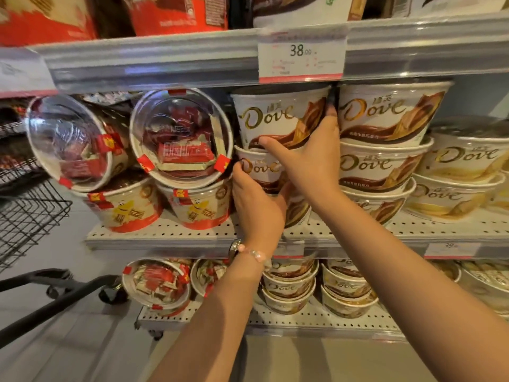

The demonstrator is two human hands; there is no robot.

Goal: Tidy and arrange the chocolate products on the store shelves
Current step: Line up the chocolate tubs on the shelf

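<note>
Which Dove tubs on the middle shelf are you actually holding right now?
The left stack: the right hand grips the top Dove tub, the left hand the second tub under it. The neighbouring stack is untouched.

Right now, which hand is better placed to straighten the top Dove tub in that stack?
The right hand. It already spans the top Dove tub, thumb across its front and fingers round its right side. The left hand sits lower, gripping the second Dove tub, so it can steady the stack.

Bottom Dove tub (pixel 298 213) mostly behind left hand (pixel 257 208), price tag (pixel 301 55) small print blurred — unreadable, top-shelf red bags (pixel 176 12) cropped.
</note>
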